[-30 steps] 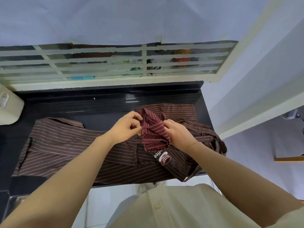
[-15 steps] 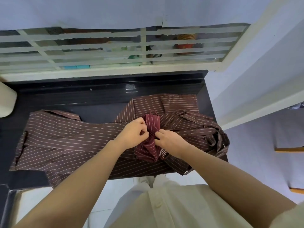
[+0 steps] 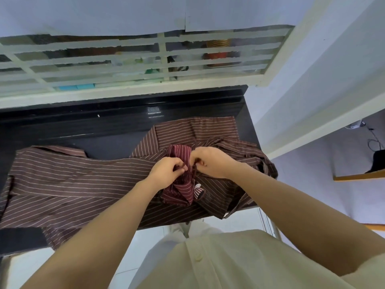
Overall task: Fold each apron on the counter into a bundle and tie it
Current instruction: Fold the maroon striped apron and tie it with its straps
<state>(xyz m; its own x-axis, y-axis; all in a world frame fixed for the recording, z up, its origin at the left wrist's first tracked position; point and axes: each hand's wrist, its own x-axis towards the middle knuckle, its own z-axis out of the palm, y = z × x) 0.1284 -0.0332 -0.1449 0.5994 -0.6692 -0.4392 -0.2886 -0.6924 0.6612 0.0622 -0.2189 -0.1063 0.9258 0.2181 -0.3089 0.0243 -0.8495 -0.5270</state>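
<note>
The maroon bundle [image 3: 183,190] lies on top of the brown striped aprons [image 3: 73,180]. These spread over the black table [image 3: 83,130] beneath it and run far out to its left. Both hands meet at the bundle's pinched waist. The left hand [image 3: 166,174] comes in from the bundle's left, its fingers [image 3: 181,164] curled tight and pinching something there. The right hand [image 3: 210,161] sits at the bundle's upper right, its fingers [image 3: 198,162] likewise curled in a pinch. I judge that a knot is being drawn round the middle.

The bundle looks loosely gathered and flares above and below the waist, so an uneven pull could let the folds spring out before any knot bites. Brown cloth bunches up just right of the bundle and lies directly under it, so a fold could get caught in the tie. The bundle also sits near the table's front edge, where cloth below it hangs over. A tug toward the person could drag the lot off.

The knuckles hide the tie itself, so I cannot tell whether the fingers hold a strap or plain cloth, or whether a knot exists yet. A logo patch [image 3: 199,190] just right of the bundle's lower end is half covered, and its owner is unclear. The number of brown aprons cannot be counted, and their far-left end is cut off.
</note>
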